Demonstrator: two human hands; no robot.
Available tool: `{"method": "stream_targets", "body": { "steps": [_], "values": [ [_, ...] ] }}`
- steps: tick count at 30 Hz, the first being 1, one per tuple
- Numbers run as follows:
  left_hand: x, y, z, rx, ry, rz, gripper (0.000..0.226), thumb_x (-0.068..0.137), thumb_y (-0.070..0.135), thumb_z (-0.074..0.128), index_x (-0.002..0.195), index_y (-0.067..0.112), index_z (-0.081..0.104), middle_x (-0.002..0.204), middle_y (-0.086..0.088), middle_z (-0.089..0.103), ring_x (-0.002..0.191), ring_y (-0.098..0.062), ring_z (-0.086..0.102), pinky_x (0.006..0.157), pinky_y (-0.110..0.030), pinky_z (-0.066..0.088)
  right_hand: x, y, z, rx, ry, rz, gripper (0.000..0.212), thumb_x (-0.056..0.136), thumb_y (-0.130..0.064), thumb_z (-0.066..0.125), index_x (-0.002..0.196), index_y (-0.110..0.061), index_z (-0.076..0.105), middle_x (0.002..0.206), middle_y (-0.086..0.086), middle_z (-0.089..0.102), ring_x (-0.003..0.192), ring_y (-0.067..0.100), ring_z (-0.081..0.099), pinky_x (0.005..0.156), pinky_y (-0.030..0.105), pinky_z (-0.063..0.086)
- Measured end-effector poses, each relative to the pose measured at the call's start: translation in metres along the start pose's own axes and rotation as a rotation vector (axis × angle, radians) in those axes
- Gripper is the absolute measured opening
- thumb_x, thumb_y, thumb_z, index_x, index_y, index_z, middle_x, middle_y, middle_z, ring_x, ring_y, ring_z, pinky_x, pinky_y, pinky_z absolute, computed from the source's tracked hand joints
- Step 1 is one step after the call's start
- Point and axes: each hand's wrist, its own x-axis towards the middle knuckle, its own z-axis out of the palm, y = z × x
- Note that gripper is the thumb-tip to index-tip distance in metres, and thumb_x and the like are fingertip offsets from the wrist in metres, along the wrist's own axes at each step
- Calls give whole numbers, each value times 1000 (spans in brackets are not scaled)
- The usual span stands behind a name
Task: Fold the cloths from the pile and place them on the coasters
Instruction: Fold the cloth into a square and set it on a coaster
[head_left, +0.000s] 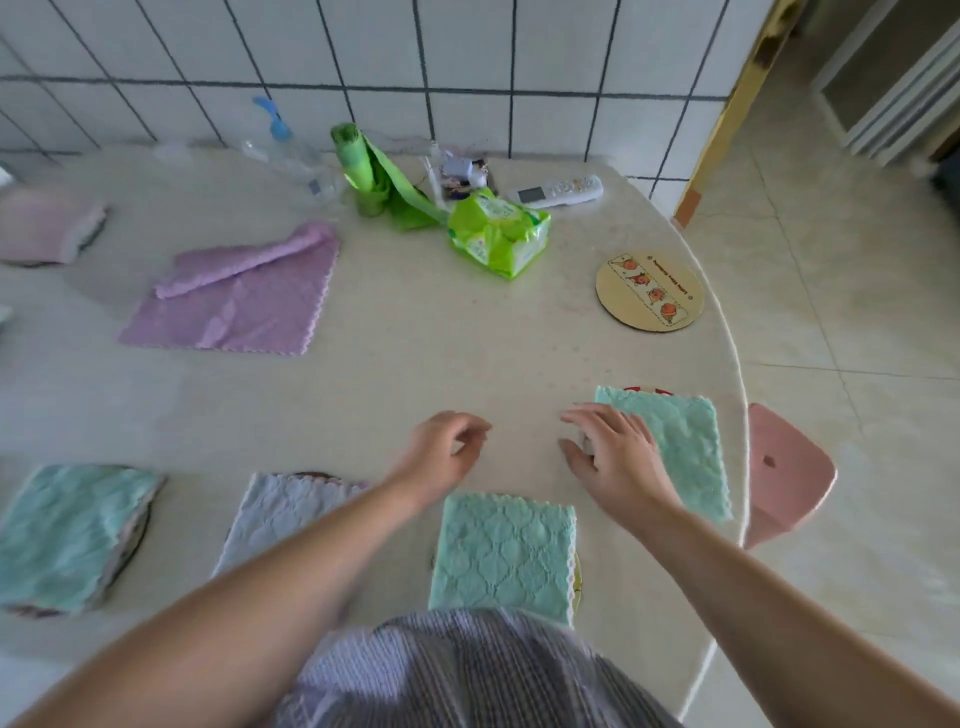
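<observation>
While your right hand (613, 457) rests loose-fingered on the folded green cloth (680, 447), withdrawing carelessly could drag it off its coaster (644, 389). Your left hand (441, 457), beside that cloth, hangs loosely curled, holding nothing.

Soft, even daylight fills the scene, brightest on the floor (852, 322) at the right, and the pale table (415, 364) shows no hard glare and only faint shadows under the folded cloths. The wide-angle lens bends the tiled wall (467, 78) lines and the table's rim into curves, and stretches the forearms towards the lower corners. Focus is soft all over, with motion blur smearing the left hand (441, 457), the right hand (613, 457) and the far left edge, while small print on the round coaster (649, 291) is unreadable.
</observation>
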Motion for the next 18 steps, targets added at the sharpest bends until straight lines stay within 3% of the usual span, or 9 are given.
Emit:
{"method": "stream_targets", "body": {
  "steps": [2, 7, 13, 18],
  "values": [
    [-12, -29, -30, -52, 96, -87, 17, 89, 9, 58, 101, 8, 69, 101, -5, 69, 94, -18, 65, 87, -26, 49, 9, -30, 10, 12, -41, -61, 30, 91, -30, 53, 118, -19, 59, 126, -3, 55, 120, 18, 48, 110, 43, 27],
    [-46, -95, -106, -134, 219, -261, 14, 88, 13, 57, 97, 12, 68, 97, -4, 69, 95, -21, 65, 90, -38, 50, 37, -102, 52, 2, -215, -212, 29, 91, -28, 52, 117, -21, 59, 125, -6, 54, 122, 12, 45, 105, 29, 26],
    [-59, -156, -182, 15, 238, -336, 24, 92, 14, 49, 110, 15, 65, 109, 2, 61, 95, -7, 55, 80, -18, 37, 82, -192, 108, -50, -345, -253, 38, 87, -33, 51, 122, -21, 58, 133, -1, 50, 127, 18, 43, 107, 30, 27],
    [-47, -201, -215, 113, 216, -332, 26, 91, 21, 51, 114, 21, 63, 124, 3, 56, 113, -15, 53, 93, -23, 37, 125, -248, 140, -131, -419, -230, 44, 91, -32, 50, 133, -20, 47, 148, -1, 34, 135, 18, 32, 113, 32, 22]
  ]
}}
